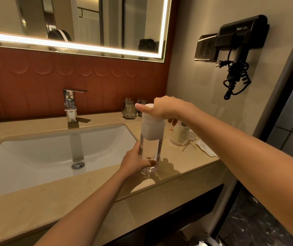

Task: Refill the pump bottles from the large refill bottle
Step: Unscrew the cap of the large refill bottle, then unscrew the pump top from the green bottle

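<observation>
Head view shows one beige counter (35,210) with one white sink (44,153). One clear pump bottle (151,150) stands upright just right of the sink. Two hands hold it: the left hand (133,162) wraps round its lower part, and the right hand (165,109) clasps its white top. One labelled bottle (180,134) stands behind, and two glasses (128,110) stand near the wall.

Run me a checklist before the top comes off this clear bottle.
1. Clear bottle upright on the counter: ok.
2. Left hand grips its lower body: ok.
3. Right hand curled over the white top: ok.
4. Labelled bottle standing just behind, to the right: ok.
5. Labelled bottle already opened: cannot tell.
6. Liquid level in the clear bottle: cannot tell.
</observation>
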Available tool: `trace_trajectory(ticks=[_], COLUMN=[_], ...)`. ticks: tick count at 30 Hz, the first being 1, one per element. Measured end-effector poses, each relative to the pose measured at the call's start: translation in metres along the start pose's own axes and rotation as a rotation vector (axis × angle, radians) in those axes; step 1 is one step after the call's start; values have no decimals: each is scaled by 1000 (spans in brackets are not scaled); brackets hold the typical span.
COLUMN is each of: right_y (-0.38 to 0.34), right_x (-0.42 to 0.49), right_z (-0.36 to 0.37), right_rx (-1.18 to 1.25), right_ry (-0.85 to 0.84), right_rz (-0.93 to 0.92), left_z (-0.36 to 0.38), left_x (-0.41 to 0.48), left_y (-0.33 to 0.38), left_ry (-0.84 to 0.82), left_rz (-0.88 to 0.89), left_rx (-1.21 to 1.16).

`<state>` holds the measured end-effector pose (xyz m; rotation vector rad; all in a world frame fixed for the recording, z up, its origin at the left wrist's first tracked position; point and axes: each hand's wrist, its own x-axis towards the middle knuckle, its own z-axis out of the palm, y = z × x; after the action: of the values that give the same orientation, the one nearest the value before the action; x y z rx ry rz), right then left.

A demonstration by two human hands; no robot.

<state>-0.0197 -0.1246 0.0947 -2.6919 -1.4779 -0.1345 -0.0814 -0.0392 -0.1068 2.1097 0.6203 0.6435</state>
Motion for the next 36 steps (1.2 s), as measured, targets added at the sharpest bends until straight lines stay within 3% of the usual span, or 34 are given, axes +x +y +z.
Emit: trace_trajectory(ticks=[8,13,17,21,26,36], right_y=[18,63,109,131,147,169], right_x=[11,22,19,10,8,8], right_z=[1,10,54,108,150,184], right_rx=[153,404,341,92,78,356], right_ry=[122,268,131,2,-124,18], right_rz=[-111,58,174,47,10,7], left_z=[1,0,-2,2,10,48], left_x=[1,0,0,3,10,53], left_y=[-1,-1,0,1,5,22], left_ry=[3,-6,-22,-12,20,79], left_rz=[-1,-1,-13,1,32,38], left_rx=[21,11,-1,22,74,135])
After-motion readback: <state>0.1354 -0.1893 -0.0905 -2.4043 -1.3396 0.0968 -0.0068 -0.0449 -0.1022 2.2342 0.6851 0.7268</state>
